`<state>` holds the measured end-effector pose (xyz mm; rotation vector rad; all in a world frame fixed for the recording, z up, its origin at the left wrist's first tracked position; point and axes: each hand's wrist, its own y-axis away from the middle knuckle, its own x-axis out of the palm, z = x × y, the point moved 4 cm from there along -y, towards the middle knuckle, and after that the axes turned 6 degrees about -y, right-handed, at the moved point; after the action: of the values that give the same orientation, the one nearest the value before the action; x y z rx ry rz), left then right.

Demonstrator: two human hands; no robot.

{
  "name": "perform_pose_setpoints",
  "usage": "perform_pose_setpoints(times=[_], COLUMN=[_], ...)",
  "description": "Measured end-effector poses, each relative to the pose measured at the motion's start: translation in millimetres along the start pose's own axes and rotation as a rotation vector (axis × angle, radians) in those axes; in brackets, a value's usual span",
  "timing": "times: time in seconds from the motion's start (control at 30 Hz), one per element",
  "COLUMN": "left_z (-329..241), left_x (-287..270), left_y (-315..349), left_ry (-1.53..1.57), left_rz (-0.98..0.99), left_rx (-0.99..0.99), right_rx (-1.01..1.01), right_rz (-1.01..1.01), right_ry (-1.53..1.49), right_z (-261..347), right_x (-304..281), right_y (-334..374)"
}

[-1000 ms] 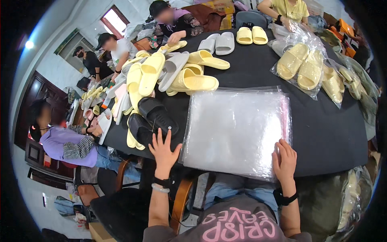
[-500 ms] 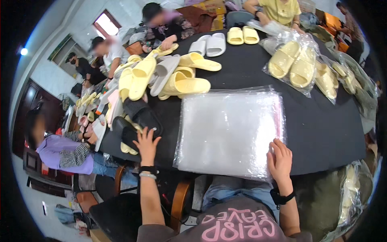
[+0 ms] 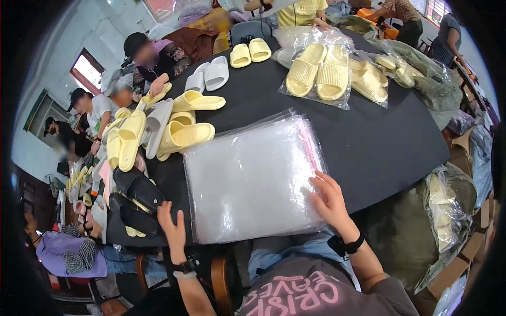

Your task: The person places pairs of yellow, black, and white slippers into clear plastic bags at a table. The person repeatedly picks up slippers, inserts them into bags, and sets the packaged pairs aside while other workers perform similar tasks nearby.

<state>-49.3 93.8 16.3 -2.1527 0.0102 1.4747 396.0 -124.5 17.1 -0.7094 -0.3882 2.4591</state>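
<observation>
A stack of clear plastic bags (image 3: 247,181) with a pink strip along its right side lies on the black table in front of me. My right hand (image 3: 331,201) rests at the stack's right edge, fingers slightly bent and apart, with nothing in its grip. Beyond the stack's left edge is my left hand (image 3: 173,226), fingers spread and holding nothing. Close to its fingertips lie a black slipper (image 3: 138,190) and another black slipper (image 3: 132,215), with part of a yellow one showing beneath. A yellow slipper (image 3: 184,138) touches or nearly touches the stack's upper left corner.
Yellow and grey slippers (image 3: 156,126) are heaped at the left. A grey pair (image 3: 210,75) and a yellow pair (image 3: 250,52) stand at the far side. Bagged yellow slippers (image 3: 318,71) lie far right. Several people work around the black table (image 3: 385,147).
The whole view has swung, so the table sits further left. My left hand has drawn back from the black slippers toward the bag stack. My right hand stays by the stack's right edge.
</observation>
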Motion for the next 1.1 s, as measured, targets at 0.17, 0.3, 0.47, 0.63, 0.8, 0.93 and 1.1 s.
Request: perform_pose_setpoints(times=[0.17, 0.3, 0.47, 0.63, 0.8, 0.93, 1.1], left_z=[-40, -49, -64, -81, -128, -171, -180], left_x=[35, 45, 51, 21, 4, 27, 59], left_y=[14, 16, 17, 11, 14, 19, 25], left_ry=[0.477, 0.502, 0.523, 0.409, 0.006, 0.033, -0.053], left_rz=[0.337, 0.377, 0.375, 0.279, 0.214, 0.277, 0.28], left_rx=[-0.24, -0.249, -0.191, -0.199, 0.121, 0.265, 0.241], right_rx=[0.133, 0.404, 0.362, 0.308, 0.138, 0.224, 0.468], right_rz=[-0.1, 0.004, 0.212, 0.188, 0.178, 0.151, 0.221], right_ry=[-0.096, -0.364, -0.381, -0.282, 0.063, 0.106, -0.185], right_z=[6, -38, -22, -18, -31, -60, -118], right_x=[-41, -37, -6, -25, -85, -123, -119], right_y=[-11, -6, -2, -17, -72, -135, -183])
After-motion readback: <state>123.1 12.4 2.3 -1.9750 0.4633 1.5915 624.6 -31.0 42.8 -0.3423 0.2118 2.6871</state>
